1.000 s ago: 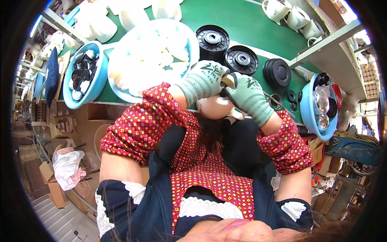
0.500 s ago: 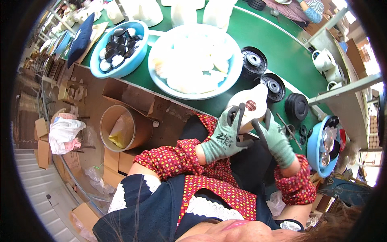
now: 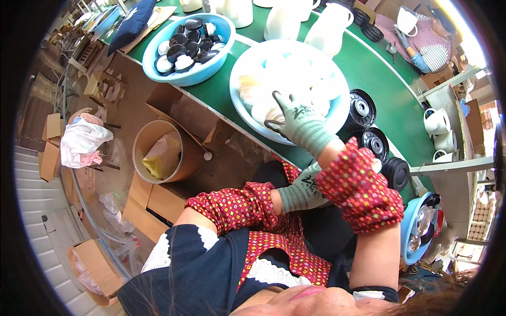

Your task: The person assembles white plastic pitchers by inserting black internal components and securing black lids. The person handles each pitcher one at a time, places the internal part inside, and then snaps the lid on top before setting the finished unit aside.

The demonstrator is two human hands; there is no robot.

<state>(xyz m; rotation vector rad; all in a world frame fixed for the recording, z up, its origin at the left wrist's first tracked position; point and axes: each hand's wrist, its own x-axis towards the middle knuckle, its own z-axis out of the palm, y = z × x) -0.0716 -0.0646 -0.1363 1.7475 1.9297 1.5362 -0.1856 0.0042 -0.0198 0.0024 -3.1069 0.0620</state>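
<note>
My right hand [image 3: 300, 118], in a grey-green glove, reaches over the large light-blue basin [image 3: 342, 113]. Its thumb and a finger are spread above the white plastic pieces [image 3: 263, 87], which are washed out by glare; no piece shows in its grasp. My left hand [image 3: 303, 190], gloved alike, stays low over my lap, with its fingers mostly hidden behind my right forearm. A small white tip of the jug-like body [image 3: 376, 165] shows past my right sleeve; the rest of that body is hidden, and the left hand seems to keep hold of it.
A smaller blue basin [image 3: 191, 79] of black-and-white round caps stands left on the green table [image 3: 253, 58]. Black round bases [image 3: 373, 143] lie at the right, near another blue basin [image 3: 408, 242]. White jugs [image 3: 329, 29] stand behind. A brown bin [image 3: 138, 139] is on the floor. Across the table sits another person [image 3: 421, 45].
My right hand has left the white jug body and swung up and left over the large basin. My left hand has stayed low near my lap. The view has shifted slightly.
</note>
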